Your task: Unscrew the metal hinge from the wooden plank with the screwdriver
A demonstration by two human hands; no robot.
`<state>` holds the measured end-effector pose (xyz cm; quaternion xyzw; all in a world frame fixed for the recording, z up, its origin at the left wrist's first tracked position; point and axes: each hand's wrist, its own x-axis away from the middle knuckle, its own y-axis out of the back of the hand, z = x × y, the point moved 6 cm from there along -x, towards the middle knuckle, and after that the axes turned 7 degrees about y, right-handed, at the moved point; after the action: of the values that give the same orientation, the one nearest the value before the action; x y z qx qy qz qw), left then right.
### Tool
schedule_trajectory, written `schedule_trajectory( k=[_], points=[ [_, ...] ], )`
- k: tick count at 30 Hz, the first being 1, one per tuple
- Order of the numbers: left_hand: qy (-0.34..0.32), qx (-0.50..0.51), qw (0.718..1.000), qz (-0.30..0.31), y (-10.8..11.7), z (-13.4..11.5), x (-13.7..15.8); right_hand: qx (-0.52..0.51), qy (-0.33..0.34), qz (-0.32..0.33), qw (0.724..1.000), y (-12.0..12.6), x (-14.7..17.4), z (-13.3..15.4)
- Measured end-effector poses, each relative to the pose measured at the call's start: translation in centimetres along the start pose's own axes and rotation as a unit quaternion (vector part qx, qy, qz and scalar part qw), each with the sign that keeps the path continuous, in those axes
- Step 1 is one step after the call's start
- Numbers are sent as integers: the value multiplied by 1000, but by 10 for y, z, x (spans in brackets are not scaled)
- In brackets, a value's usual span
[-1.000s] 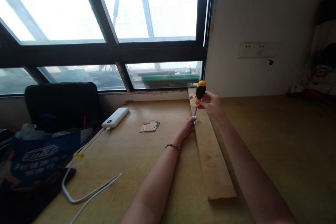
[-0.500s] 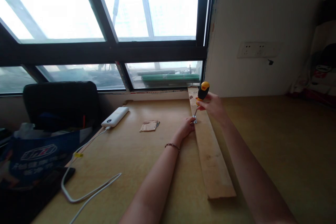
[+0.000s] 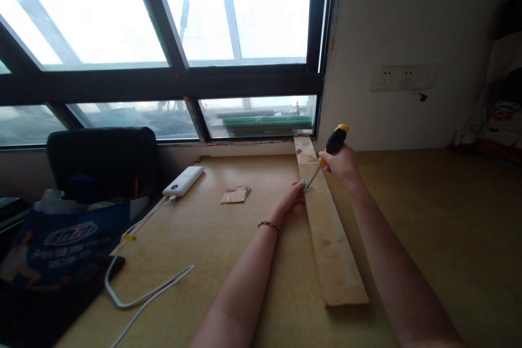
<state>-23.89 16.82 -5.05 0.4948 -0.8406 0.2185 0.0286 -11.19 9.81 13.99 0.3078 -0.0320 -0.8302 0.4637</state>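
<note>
Right hand point(image 3: 343, 163) around tilted screwdriver point(image 3: 336, 140)

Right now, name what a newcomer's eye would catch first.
Probably the bright window filling the upper left, then the yellow-and-black screwdriver in the right grip, slanting down to a metal piece on the wooden board. To the left, a white power bank lies on the table.

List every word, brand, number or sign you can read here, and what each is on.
No text reads with certainty.
Blue bag: a white outlined logo, too blurred to quote.
Same bag: white characters below the logo, also too blurred.
Power bank: a small dark round mark, with no digits that can be made out.
Screwdriver: no lettering readable on its handle.
</note>
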Motion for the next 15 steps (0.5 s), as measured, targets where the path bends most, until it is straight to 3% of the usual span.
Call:
schedule_trajectory(
  k=[15],
  points=[
    [-30, -70, 997, 2, 3, -3, -2, -9, -6, 31, 999, -10, 1, -4]
  ],
)
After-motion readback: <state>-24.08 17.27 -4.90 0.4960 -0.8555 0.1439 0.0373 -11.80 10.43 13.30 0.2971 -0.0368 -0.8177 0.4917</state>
